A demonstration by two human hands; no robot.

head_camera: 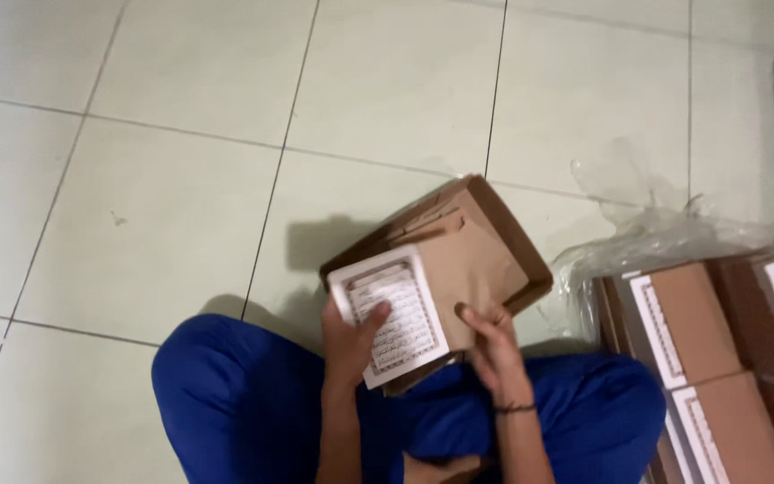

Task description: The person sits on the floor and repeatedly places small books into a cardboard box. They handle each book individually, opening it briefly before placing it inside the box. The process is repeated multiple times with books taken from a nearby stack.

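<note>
Brown paper-wrapped book (441,287), white printed label, clasped by left hand (348,345) and right hand (493,345).

Pale tiled floor (163,224) with dark grout lines, dimly lit.

Pale tiled floor (181,206) bears brown paper-wrapped stacks (700,358) and clear plastic (638,224).

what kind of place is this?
Likely a packing or storage room floor, indoors. Pale tiled floor, stacked brown boxes beside loose clear plastic wrap, and a seated person whose left hand and right hand hold a brown cardboard sleeve.
</note>
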